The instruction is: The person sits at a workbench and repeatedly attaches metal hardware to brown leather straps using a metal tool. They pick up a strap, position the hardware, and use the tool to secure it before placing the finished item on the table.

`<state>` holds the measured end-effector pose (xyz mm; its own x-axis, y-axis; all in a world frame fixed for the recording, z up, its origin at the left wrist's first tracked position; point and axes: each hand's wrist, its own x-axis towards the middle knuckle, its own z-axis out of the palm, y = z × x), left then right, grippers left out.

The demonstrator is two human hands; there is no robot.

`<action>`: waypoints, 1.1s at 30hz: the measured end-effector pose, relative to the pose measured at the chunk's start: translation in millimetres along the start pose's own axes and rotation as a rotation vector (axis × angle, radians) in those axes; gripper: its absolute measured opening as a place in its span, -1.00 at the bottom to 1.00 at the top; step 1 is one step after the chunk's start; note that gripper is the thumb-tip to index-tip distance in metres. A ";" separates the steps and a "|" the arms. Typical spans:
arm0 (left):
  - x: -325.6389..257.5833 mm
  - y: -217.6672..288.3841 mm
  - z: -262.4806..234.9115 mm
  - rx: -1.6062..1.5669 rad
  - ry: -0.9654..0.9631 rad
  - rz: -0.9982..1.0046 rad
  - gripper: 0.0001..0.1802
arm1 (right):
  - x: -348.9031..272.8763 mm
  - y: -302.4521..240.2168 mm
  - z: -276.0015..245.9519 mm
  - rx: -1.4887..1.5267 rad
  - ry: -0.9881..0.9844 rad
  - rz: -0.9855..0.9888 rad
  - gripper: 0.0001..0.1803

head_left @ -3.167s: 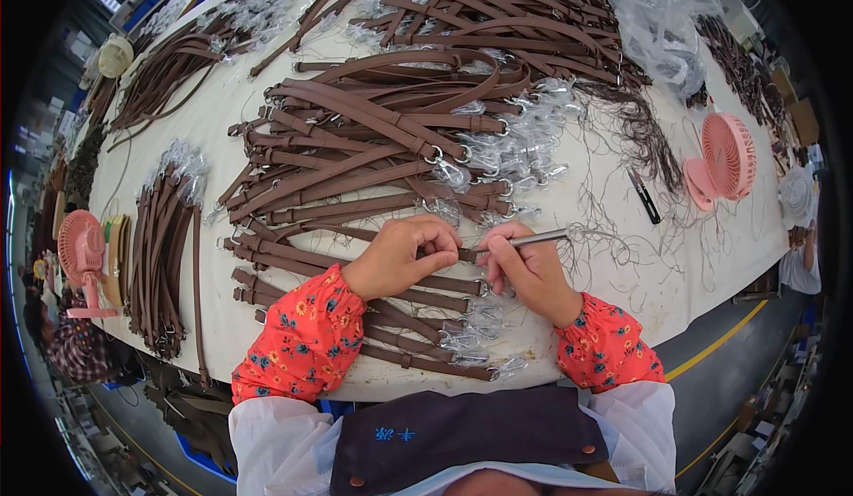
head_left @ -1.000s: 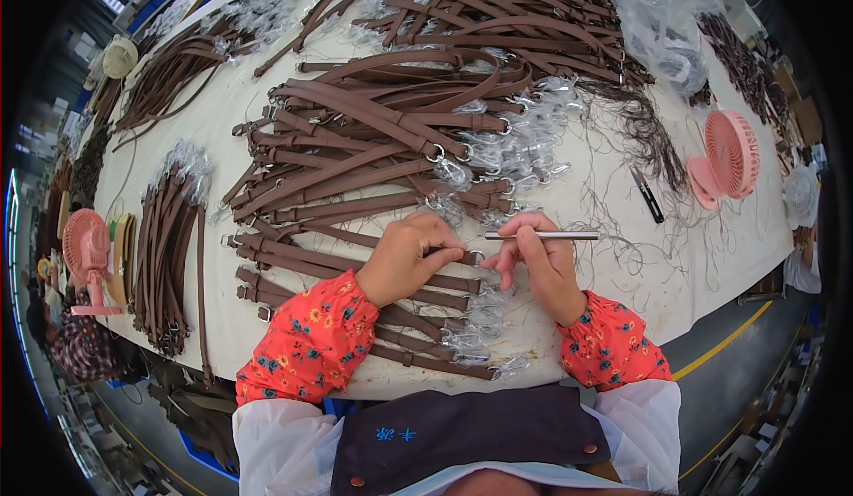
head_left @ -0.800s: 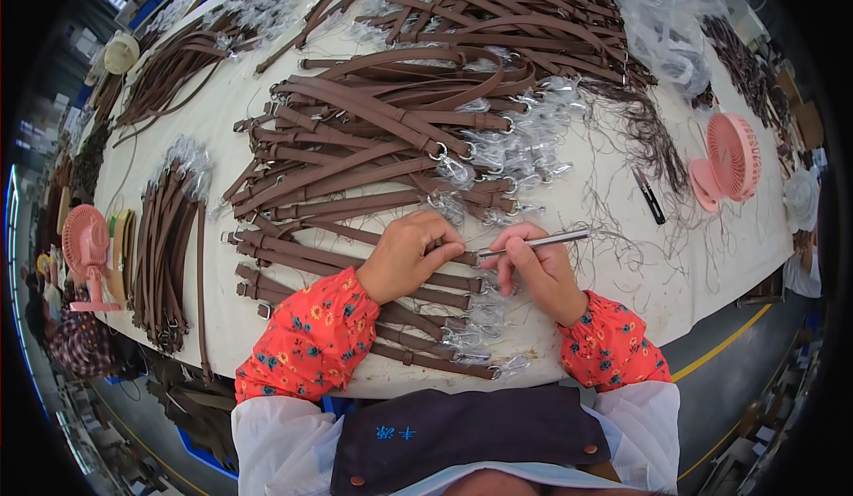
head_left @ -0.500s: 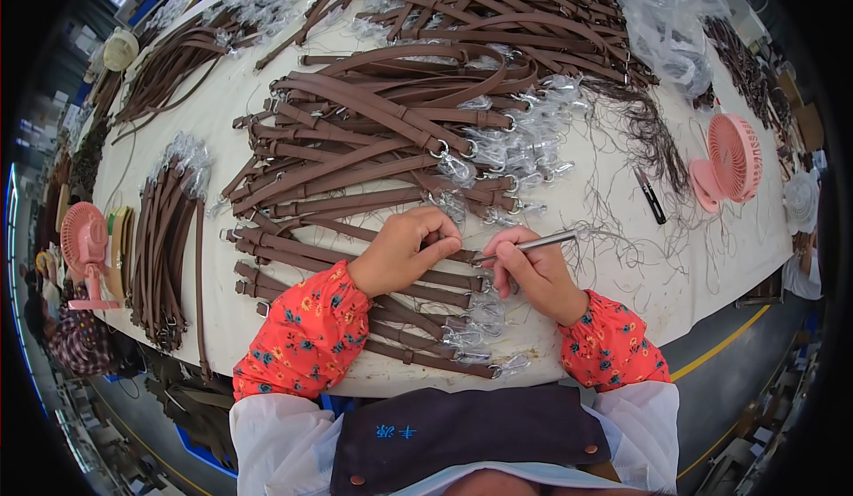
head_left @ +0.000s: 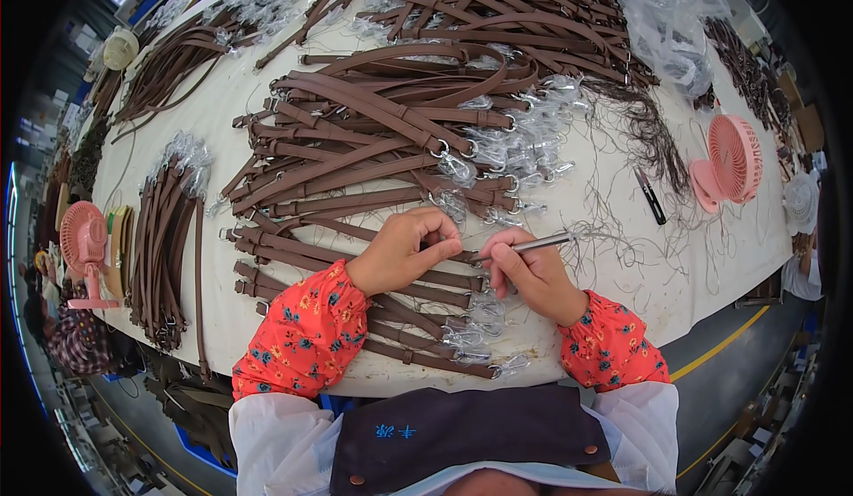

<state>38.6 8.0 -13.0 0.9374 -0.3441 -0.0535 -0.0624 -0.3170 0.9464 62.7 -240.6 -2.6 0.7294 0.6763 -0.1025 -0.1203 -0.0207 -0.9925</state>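
Observation:
My right hand (head_left: pixel 531 276) is closed around a slim silver pen-shaped tool (head_left: pixel 544 242), whose back end sticks out to the right. Its front end lies close to the fingers of my left hand (head_left: pixel 410 249). Thumb and forefinger of that left hand are pinched at the end of a brown strap (head_left: pixel 466 257); the fingers partly hide the grip. Under and around both hands lie several brown straps (head_left: pixel 444 278) side by side, their metal clasps wrapped in clear plastic (head_left: pixel 480 318).
A larger pile of brown straps (head_left: pixel 355 132) lies beyond my hands. Loose dark threads (head_left: pixel 635 123) and small black-handled snips (head_left: pixel 651 197) are at the right. Pink fans (head_left: pixel 730 156) stand on both sides. A strap bundle (head_left: pixel 164 256) hangs near the left edge; clear plastic bags (head_left: pixel 666 25) lie at the back.
The silver tool has shifted slightly left and down in my right hand. My left hand stays almost in place.

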 end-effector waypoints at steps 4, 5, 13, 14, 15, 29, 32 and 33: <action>0.6 -2.0 0.7 -0.019 0.004 0.003 -0.86 | 0.4 -0.5 0.5 -0.005 -0.004 0.010 -0.73; 0.6 -2.1 1.3 -0.025 0.017 0.016 -0.84 | 0.5 -1.1 0.6 -0.008 -0.004 0.013 -0.73; -0.1 3.0 -3.5 -0.027 -0.035 -0.020 -0.90 | 0.6 0.1 0.2 -0.005 -0.003 0.000 -0.73; -0.3 3.9 -4.3 -0.036 -0.041 -0.025 -0.90 | 0.5 0.1 0.3 0.001 -0.002 0.000 -0.74; -0.1 4.2 -5.1 -0.047 -0.048 -0.029 -0.90 | 0.3 -0.1 0.3 0.005 0.000 0.000 -0.74; 2.1 3.7 -13.1 0.069 -0.124 0.179 -0.84 | 1.8 0.6 0.8 0.025 0.023 -0.028 -0.73; 2.3 3.1 -13.0 0.073 -0.128 0.180 -0.84 | 1.9 0.3 1.5 0.017 0.021 -0.023 -0.72; 2.3 3.0 -13.0 0.073 -0.129 0.179 -0.84 | 2.0 -0.4 1.5 0.005 0.018 -0.017 -0.71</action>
<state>45.0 17.8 -6.2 0.8580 -0.5092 0.0681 -0.2522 -0.3020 0.9193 63.2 -238.2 -2.3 0.7433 0.6634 -0.0867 -0.1107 -0.0059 -0.9938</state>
